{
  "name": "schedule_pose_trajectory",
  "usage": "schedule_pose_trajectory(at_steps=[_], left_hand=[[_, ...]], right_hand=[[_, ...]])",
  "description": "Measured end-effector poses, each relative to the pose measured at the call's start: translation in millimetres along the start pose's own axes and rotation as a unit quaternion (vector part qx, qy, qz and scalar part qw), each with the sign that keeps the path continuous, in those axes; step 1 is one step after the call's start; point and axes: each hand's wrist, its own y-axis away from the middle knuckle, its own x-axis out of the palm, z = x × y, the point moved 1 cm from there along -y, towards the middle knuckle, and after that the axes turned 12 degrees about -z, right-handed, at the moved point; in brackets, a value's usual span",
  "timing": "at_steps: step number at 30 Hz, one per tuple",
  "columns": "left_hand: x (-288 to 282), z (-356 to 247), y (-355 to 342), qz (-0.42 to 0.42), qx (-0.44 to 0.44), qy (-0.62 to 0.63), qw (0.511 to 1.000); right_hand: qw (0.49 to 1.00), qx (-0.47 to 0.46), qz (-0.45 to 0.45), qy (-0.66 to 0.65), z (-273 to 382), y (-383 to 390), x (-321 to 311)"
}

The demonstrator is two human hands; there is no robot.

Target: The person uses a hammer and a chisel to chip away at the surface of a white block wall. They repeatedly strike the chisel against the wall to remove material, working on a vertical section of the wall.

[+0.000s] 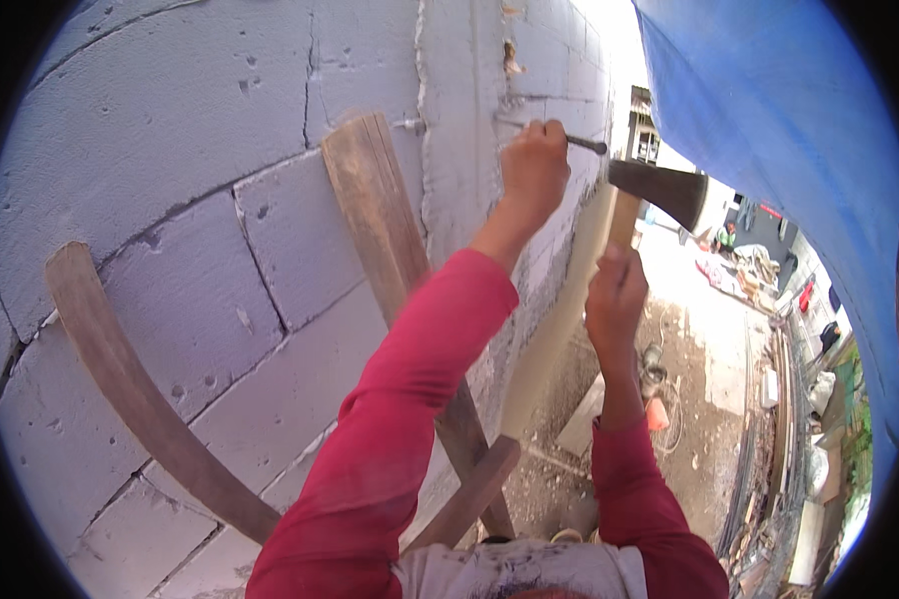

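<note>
My left hand (533, 170) is closed around a dark metal rod (587, 144), whose far end reaches to the pale block wall (200, 270) near a vertical mortar seam. Its round outer end points right. My right hand (617, 304) grips the wooden handle of an axe (659, 185), whose dark steel head is raised just beside the rod's outer end. A chipped hole (510, 58) shows in the wall above my left hand.
Wooden timbers (370, 190) and a curved plank (110, 349) stand against the wall. A blue tarp (779, 100) hangs at right. Far below lie dirt ground, an orange container (657, 414), long poles and scrap (769, 449). A distant person (726, 238) crouches near piled materials.
</note>
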Motion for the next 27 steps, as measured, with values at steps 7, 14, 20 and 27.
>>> schedule_pose_trajectory(at_steps=[7, 14, 20, 27], left_hand=[[15.0, -4.9, 0.4, -0.042, 0.052, 0.009, 0.998], [6.8, 5.4, -14.9, -0.028, 0.052, -0.005, 0.998], [16.4, -3.5, -2.1, -0.018, 0.048, -0.017, 0.999], [4.4, 4.2, -0.4, -0.005, 0.026, -0.018, 1.000]], right_hand=[[0.883, -0.306, -0.199, -0.295, 93.7, -34.9, -48.9], [0.996, -0.068, -0.048, 0.015, 5.1, -17.1, 6.0], [0.909, -0.217, -0.136, -0.330, 78.5, -38.1, -60.6], [0.997, -0.056, 0.018, 0.051, 14.0, -9.2, -8.3]])
